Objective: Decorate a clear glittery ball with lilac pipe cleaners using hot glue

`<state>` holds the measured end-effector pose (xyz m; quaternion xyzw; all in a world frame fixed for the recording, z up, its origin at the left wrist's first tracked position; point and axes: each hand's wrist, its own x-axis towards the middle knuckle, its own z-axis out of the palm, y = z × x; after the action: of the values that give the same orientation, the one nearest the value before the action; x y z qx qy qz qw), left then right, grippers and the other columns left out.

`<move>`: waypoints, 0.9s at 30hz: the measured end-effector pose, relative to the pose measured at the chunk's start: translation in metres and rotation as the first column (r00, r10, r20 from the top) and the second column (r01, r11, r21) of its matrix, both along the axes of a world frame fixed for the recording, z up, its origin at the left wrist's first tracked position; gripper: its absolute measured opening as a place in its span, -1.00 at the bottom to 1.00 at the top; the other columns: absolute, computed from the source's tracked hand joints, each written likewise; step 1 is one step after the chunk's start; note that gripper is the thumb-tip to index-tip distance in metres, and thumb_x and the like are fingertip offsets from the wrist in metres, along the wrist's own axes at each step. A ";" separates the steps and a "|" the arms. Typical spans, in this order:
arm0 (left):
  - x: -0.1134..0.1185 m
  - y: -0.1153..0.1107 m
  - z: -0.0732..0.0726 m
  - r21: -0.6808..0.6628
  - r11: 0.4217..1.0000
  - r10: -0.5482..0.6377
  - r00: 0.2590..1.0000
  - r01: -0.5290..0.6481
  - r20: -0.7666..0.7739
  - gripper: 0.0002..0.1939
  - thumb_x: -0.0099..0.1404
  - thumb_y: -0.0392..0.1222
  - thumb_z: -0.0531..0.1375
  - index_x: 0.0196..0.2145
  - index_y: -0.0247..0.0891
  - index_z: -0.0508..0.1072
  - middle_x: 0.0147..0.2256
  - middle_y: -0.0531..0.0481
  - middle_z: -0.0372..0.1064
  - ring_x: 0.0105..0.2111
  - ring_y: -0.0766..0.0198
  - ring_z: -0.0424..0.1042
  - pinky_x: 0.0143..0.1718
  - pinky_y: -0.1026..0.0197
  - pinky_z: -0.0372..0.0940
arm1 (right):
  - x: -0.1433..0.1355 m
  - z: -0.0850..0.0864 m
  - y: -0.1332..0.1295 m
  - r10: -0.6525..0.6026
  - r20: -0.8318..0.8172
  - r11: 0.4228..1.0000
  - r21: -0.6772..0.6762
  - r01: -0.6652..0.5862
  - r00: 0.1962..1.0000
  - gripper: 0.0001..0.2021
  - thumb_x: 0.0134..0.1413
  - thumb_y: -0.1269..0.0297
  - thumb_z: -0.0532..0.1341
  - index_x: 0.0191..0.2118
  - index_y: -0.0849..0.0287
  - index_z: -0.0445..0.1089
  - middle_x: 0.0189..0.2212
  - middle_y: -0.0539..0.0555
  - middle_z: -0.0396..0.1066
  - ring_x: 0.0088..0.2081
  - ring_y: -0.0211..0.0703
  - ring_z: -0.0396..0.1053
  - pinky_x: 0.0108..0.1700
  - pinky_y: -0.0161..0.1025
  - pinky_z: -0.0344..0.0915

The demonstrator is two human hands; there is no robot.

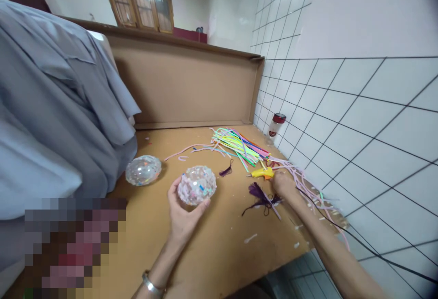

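Note:
My left hand (185, 212) is wrapped round the lower left of a clear ball (197, 185) covered with small pale and coloured bits, and lifts it a little off the table. At the right, my right hand (283, 185) is closed at the back end of a yellow glue gun (262, 173), whose nozzle points left; its fingers are partly hidden. A black cord (328, 217) trails from near that hand. Just below lie a dark purple tassel (257, 191) and a thin pale stick. A smaller purple tassel (226, 169) lies between the ball and the glue gun.
A second decorated clear ball (143, 170) sits at the left, beside a person's grey-blue clothing (68, 98). Behind the glue gun is a pile of coloured pipe cleaners (239, 144). A red-lidded jar (275, 128) stands by the tiled wall (359, 98). A brown board (191, 84) closes the back.

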<state>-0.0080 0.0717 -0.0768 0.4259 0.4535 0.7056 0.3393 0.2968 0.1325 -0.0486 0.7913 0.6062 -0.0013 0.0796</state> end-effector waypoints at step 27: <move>-0.018 0.008 -0.007 0.016 0.999 0.046 0.999 -0.046 0.000 -0.10 -0.22 -0.05 0.46 0.06 -0.17 0.18 0.09 -0.15 0.23 0.06 0.07 0.32 0.07 0.07 0.28 | 0.000 -0.002 -0.033 -0.065 -0.096 0.938 0.334 0.094 0.993 -0.65 0.34 0.28 -0.03 0.15 0.25 0.20 -0.09 0.28 0.43 -0.13 0.00 0.43 -0.20 -0.21 0.25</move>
<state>-0.0255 0.0801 -0.0840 0.4183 0.4576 0.7168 0.3192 0.2972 0.0994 -0.0506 0.8163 0.5677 0.0664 -0.0831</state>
